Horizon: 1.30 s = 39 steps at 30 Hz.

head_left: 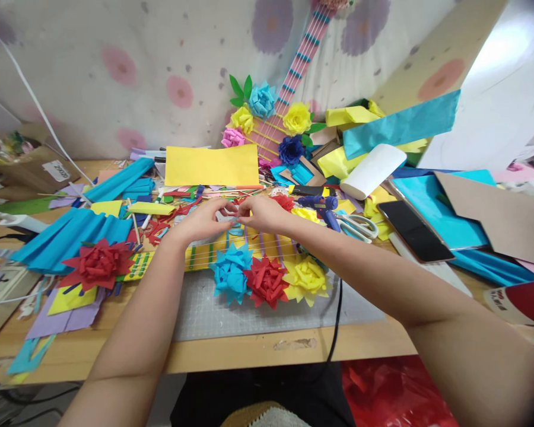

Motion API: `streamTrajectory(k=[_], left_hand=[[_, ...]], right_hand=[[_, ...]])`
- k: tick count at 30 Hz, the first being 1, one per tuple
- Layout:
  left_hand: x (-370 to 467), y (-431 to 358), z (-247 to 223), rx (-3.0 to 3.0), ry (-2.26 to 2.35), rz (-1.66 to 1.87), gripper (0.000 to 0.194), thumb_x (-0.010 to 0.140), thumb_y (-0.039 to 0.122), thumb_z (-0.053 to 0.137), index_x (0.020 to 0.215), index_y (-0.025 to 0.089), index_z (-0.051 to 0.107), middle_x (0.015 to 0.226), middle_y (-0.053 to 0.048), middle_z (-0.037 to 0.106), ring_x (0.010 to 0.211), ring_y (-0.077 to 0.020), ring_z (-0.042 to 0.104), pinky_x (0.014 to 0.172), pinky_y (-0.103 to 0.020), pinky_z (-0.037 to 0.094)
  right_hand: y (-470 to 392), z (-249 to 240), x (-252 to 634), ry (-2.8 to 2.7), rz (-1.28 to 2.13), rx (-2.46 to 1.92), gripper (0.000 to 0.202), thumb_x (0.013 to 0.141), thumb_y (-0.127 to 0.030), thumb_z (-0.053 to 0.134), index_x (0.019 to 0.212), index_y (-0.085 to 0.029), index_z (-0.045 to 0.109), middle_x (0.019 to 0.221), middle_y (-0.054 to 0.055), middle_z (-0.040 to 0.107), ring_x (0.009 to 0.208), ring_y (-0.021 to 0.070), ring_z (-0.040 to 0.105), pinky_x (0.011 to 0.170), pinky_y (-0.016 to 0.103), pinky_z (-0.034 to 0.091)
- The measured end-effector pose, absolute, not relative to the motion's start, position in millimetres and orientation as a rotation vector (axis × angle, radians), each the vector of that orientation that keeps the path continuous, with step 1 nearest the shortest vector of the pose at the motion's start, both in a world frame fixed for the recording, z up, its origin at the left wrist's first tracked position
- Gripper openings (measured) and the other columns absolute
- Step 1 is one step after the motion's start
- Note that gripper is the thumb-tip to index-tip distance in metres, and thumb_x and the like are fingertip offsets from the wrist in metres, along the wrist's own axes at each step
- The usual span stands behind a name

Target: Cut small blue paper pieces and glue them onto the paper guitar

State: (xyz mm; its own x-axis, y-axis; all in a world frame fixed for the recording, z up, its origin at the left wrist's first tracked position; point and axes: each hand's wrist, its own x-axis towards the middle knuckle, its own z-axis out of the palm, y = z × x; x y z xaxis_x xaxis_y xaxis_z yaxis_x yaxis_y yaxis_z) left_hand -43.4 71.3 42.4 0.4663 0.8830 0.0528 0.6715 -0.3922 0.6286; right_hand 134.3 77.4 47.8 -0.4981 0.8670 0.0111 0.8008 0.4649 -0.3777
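My left hand and my right hand meet fingertip to fingertip over a yellow paper guitar lying on its side. Both are closed in a pinch. Whatever sits between the fingers is small and mostly hidden; a bit of light blue shows there. Along the guitar's near edge are a blue paper flower, a red paper flower and a yellow paper flower. Another red paper flower is at the left end of its neck. White strings run along the guitar.
Right of my hands lie a blue glue gun, scissors and a phone. Behind stands a pink paper guitar. A yellow sheet, blue crepe paper and scraps surround a grey cutting mat. A black cable hangs over the front edge.
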Motion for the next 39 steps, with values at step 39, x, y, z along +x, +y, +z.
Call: streamTrajectory(k=[39], left_hand=[[-12, 66, 35, 1.385, 1.338, 0.856, 0.01, 0.072, 0.014, 0.065, 0.075, 0.014, 0.055, 0.06, -0.001, 0.064, 0.061, -0.0147, 0.066, 0.049, -0.023, 0.051]], right_hand=[[65, 13, 316, -1.825, 0.434, -1.813, 0.05, 0.067, -0.058, 0.063, 0.094, -0.016, 0.067, 0.087, 0.009, 0.068, 0.077, 0.0209, 0.06, 0.065, 0.031, 0.044]])
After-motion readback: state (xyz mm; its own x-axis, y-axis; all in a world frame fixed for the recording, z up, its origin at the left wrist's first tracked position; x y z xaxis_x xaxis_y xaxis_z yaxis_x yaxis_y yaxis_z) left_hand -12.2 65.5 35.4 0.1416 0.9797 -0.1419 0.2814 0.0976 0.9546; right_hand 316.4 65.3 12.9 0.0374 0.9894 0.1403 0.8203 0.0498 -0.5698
